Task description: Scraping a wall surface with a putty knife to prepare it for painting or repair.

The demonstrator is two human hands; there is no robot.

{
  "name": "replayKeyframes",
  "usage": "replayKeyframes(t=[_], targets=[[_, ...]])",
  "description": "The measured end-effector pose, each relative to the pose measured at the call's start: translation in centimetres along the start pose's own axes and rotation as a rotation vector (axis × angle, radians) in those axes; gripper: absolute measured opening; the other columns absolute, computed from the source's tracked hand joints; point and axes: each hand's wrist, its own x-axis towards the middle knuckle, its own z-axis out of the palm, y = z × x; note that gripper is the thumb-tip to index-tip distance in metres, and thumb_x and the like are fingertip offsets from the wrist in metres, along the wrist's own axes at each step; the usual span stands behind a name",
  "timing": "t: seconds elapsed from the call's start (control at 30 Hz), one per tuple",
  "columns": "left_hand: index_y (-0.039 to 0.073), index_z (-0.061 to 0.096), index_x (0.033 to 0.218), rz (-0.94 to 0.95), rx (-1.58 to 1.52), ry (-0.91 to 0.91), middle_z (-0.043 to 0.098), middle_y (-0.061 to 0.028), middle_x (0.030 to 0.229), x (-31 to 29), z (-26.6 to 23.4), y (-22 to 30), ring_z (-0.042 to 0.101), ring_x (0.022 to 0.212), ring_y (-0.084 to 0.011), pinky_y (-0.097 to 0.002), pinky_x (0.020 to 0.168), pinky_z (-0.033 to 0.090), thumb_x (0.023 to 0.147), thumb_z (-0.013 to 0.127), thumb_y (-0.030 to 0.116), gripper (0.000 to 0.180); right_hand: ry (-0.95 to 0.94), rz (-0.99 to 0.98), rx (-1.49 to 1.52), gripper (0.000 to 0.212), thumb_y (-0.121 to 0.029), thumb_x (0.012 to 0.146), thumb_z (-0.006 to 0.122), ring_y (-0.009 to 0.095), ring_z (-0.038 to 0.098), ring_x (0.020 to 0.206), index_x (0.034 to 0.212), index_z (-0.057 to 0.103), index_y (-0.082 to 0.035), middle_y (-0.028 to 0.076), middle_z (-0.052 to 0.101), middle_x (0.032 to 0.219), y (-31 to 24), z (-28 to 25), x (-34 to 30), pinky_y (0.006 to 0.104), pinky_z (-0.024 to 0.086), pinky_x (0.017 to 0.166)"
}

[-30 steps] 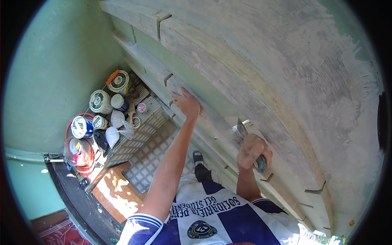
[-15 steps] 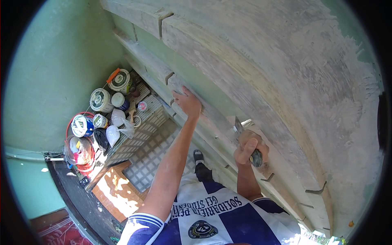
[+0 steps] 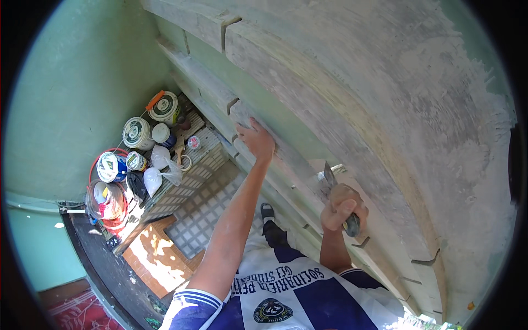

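Note:
My right hand (image 3: 342, 208) is wrapped around the dark handle of a putty knife (image 3: 329, 174). Its metal blade points up and away, close to the lower ledge and a pale bright patch on it. My left hand (image 3: 258, 141) rests on the plastered wall ledge (image 3: 286, 159), fingers spread over its top near a dark notch, with no tool visible in it. Above both hands, a broad curved wall moulding (image 3: 308, 71) is coated in streaky whitish filler, with green wall showing between the bands.
At the left, a slatted bench (image 3: 212, 144) carries several paint buckets (image 3: 137, 133), tied plastic bags (image 3: 153, 181), a brush (image 3: 179, 148) and a tape roll (image 3: 186, 163). Below are a tiled floor (image 3: 201, 206) and my sandalled foot (image 3: 267, 212). A green wall (image 3: 71, 110) stands behind the bench.
My right hand has shifted slightly right and down with the putty knife, and the blade has turned to show more of its length. My left hand stays on the ledge.

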Motion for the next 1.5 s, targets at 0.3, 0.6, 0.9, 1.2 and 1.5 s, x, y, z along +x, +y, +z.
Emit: replayKeyframes(t=[0.3,0.6,0.9,1.2,1.5], targets=[[-0.005,0.018,0.143,0.036,-0.011,0.032,0.037,-0.0343,0.13,0.5,0.3,-0.1,0.046,0.114,-0.0475,-0.0495,0.094,0.041,0.099,0.038,0.041,0.067,-0.111,-0.094,-0.077,0.023,-0.009,0.096,0.047,0.011,0.036,0.043,0.075,0.037,-0.007,0.003,0.041,0.053,-0.5,0.6,0.8,0.0271,0.027,0.038],[-0.007,0.018,0.142,0.043,-0.017,0.02,0.036,-0.0359,0.132,0.8,0.3,-0.1,0.043,0.117,-0.0479,-0.0492,0.096,0.039,0.099,0.038,0.041,0.068,-0.021,-0.092,-0.147,0.018,-0.012,0.098,0.045,0.011,0.034,0.044,0.082,0.037,-0.009,0.004,0.04,0.054,0.2,1.2,0.6,0.026,0.026,0.04],[-0.006,0.018,0.143,0.028,-0.016,0.0,0.038,-0.0349,0.13,0.6,0.4,-0.2,0.043,0.117,-0.0477,-0.0495,0.096,0.04,0.099,0.037,0.042,0.068,-0.007,-0.058,0.06,0.032,-0.005,0.092,0.049,0.012,0.036,0.038,0.065,0.033,-0.004,0.006,0.042,0.047,-0.7,0.3,1.7,0.0284,0.031,0.035],[-0.01,0.019,0.141,0.042,-0.048,0.015,0.038,-0.0374,0.128,0.3,0.0,0.2,0.047,0.113,-0.0484,-0.0477,0.096,0.04,0.099,0.037,0.042,0.069,-0.11,-0.099,-0.075,0.026,-0.008,0.096,0.045,0.01,0.033,0.04,0.072,0.033,-0.005,0.004,0.041,0.051,-0.7,1.6,1.7,0.027,0.025,0.037],[-0.009,0.018,0.141,0.04,-0.045,0.023,0.037,-0.0376,0.13,0.2,-0.1,0.1,0.045,0.115,-0.049,-0.0484,0.097,0.039,0.099,0.037,0.043,0.07,-0.014,-0.074,0.116,0.029,-0.009,0.092,0.052,0.014,0.043,0.042,0.067,0.039,-0.003,0.008,0.049,0.051,-1.4,0.3,1.7,0.0292,0.039,0.041]])
